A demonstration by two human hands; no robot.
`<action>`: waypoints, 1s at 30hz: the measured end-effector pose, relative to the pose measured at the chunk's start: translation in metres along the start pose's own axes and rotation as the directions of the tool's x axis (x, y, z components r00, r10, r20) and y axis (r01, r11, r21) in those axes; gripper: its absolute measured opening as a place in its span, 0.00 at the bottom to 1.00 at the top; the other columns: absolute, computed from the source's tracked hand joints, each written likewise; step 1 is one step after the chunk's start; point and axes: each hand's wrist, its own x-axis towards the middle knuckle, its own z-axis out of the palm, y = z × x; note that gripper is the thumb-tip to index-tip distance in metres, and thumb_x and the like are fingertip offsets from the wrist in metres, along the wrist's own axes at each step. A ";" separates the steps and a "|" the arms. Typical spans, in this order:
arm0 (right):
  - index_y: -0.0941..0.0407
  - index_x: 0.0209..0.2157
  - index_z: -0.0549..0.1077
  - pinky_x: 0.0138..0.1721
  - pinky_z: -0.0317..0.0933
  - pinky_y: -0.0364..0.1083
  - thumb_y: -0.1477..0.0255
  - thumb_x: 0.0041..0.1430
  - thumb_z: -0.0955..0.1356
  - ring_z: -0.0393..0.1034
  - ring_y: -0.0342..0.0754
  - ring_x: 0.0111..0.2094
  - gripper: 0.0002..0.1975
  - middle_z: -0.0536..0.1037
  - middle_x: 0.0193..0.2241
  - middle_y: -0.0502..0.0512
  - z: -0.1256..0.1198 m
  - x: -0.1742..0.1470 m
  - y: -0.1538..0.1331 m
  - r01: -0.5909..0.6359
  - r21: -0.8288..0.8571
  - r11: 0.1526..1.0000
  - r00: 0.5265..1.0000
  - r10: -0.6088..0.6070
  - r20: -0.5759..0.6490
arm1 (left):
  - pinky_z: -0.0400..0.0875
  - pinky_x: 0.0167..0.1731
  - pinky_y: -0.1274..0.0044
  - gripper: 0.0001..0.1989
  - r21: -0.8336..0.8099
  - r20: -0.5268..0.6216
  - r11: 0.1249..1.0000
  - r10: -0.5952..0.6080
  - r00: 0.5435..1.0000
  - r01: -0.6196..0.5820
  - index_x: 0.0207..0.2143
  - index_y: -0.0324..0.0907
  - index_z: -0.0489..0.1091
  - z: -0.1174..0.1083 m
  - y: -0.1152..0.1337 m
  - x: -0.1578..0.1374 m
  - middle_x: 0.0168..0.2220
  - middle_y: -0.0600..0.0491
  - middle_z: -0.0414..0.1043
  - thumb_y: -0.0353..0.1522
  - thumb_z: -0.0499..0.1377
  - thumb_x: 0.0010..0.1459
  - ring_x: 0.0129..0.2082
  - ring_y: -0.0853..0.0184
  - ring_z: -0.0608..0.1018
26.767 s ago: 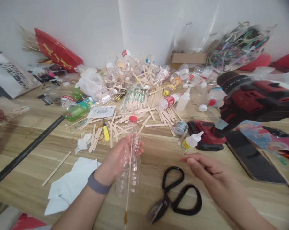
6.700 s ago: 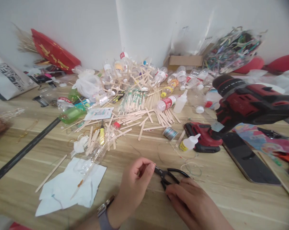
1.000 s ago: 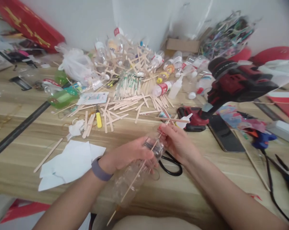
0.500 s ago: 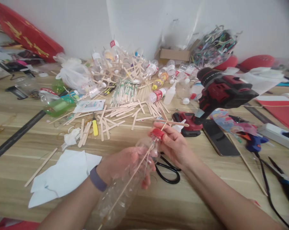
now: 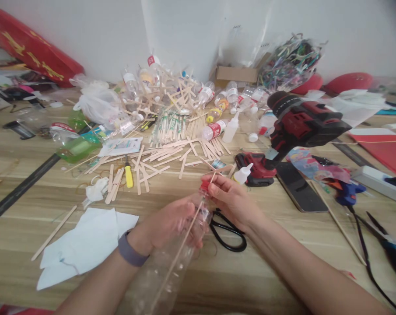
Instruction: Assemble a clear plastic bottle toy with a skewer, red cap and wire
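A clear plastic bottle (image 5: 166, 267) lies tilted between my hands, its red cap (image 5: 205, 186) pointing away from me. A thin wooden stick (image 5: 181, 249) runs lengthwise along the bottle and its tip shows beyond the cap. My left hand (image 5: 174, 221) wraps around the bottle near its shoulder, with a purple-grey band on the wrist. The fingers of my right hand (image 5: 229, 197) pinch the red cap. Black scissor handles (image 5: 229, 234) lie on the table just under my right hand; their blades are hidden.
Several craft sticks (image 5: 165, 153) and plastic bottles (image 5: 214, 130) crowd the table's middle and back. A red cordless drill (image 5: 306, 118) stands at right, beside a phone (image 5: 301, 188) and a glue gun (image 5: 348, 192). White paper (image 5: 86, 240) and a yellow screwdriver (image 5: 128, 175) lie at left.
The bottle and both hands have shifted slightly left. The flat sticks seen crosswise beyond the cap no longer show clearly there. A small white-tipped bottle behind my right hand is now more visible.
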 end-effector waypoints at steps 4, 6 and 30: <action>0.52 0.37 0.79 0.45 0.63 0.47 0.65 0.43 0.78 0.74 0.46 0.37 0.17 0.80 0.34 0.51 0.002 0.001 -0.002 0.009 0.073 0.997 0.998 -0.013 0.060 | 0.70 0.21 0.76 0.32 -0.111 0.080 0.994 -0.007 0.997 0.016 0.43 0.39 0.68 -0.007 0.000 -0.002 0.33 0.47 0.75 0.58 0.50 0.55 0.22 0.64 0.78; 0.51 0.41 0.78 0.49 0.63 0.49 0.67 0.45 0.77 0.73 0.49 0.45 0.18 0.80 0.43 0.54 0.004 0.001 -0.003 0.004 0.126 0.992 0.994 -0.018 0.110 | 0.71 0.22 0.75 0.31 -0.117 0.071 0.993 0.012 0.997 -0.004 0.48 0.41 0.66 -0.007 0.002 -0.003 0.35 0.46 0.75 0.57 0.50 0.56 0.24 0.63 0.79; 0.53 0.38 0.76 0.44 0.65 0.46 0.65 0.44 0.78 0.74 0.45 0.38 0.18 0.80 0.35 0.51 -0.001 0.006 0.003 0.004 0.081 0.997 0.996 0.003 -0.091 | 0.73 0.26 0.74 0.31 0.047 -0.102 0.999 0.024 0.994 -0.019 0.61 0.47 0.57 -0.007 0.004 -0.004 0.36 0.48 0.74 0.51 0.53 0.59 0.27 0.64 0.79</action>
